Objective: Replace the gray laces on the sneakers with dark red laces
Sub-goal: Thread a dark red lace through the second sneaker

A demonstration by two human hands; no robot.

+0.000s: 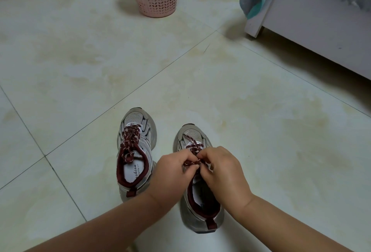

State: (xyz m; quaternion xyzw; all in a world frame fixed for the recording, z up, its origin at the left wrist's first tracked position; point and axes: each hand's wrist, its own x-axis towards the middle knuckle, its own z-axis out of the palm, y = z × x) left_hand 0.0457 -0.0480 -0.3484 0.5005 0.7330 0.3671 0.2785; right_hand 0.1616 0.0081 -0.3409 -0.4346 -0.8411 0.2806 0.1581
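The soft, limp dark red speckled cord lace (193,162) is pinched by the left hand (173,168) and right hand (222,171). It is judged best gripped near its stiffer tips, over the silver-grey mesh sneaker (197,191).

Two gray sneakers (135,149) stand side by side, toes away, dark red laces (130,138) threaded.
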